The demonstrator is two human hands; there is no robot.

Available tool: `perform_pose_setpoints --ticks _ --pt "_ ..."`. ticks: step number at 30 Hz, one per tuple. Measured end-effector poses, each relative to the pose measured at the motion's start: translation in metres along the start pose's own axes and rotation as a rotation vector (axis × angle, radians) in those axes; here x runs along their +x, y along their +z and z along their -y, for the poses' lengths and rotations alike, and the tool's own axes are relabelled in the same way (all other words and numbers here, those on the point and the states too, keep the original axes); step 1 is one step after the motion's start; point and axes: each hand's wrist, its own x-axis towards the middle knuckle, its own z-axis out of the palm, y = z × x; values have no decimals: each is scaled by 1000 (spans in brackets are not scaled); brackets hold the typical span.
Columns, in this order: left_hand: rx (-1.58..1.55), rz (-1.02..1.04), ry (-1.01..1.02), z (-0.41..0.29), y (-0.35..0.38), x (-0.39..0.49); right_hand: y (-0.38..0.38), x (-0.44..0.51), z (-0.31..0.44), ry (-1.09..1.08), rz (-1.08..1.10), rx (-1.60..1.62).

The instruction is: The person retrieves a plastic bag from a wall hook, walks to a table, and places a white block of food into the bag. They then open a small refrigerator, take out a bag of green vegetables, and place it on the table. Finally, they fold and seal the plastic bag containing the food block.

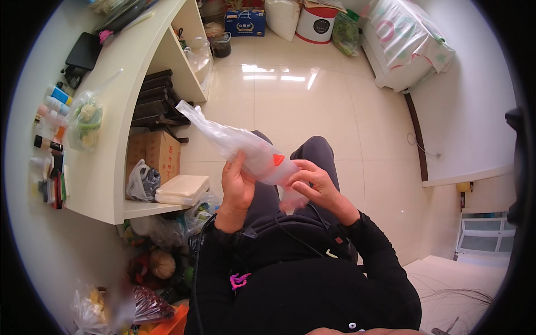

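Note:
A whitish translucent plastic bag (251, 153) with a small red mark stretches over my lap, its narrow end pointing up and left. My left hand (238, 188) grips the bag's lower left edge, thumb on top and the other fingers behind it. On the right, my right hand (314, 184) touches the bag's lower right end with bent fingers; whether they pinch the film is unclear. A pinkish part of the bag hangs below that hand, blurred. The inside of the bag cannot be made out.
To the left stands a cream counter (113, 100) with bottles and a bag of vegetables (86, 119). Its shelves hold a cardboard box (157, 153) and white packages (183, 188). Bags and a pumpkin (162, 264) lie lower left. A cloth-covered white appliance (387, 58) stands upper right.

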Motion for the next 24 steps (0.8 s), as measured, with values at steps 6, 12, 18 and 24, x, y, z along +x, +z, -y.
perform_pose_setpoints --ticks 6,12,18,24 --pt "-79 11 7 -13 -6 7 9 -11 -3 319 -213 192" --pt "-137 15 45 -30 -19 25 -2 -15 -14 373 -68 66" --pt "-175 22 56 -47 -37 40 -17 -28 -25 408 -174 145" --pt "-306 129 85 -39 -63 62 -30 -25 -18 224 -364 115"
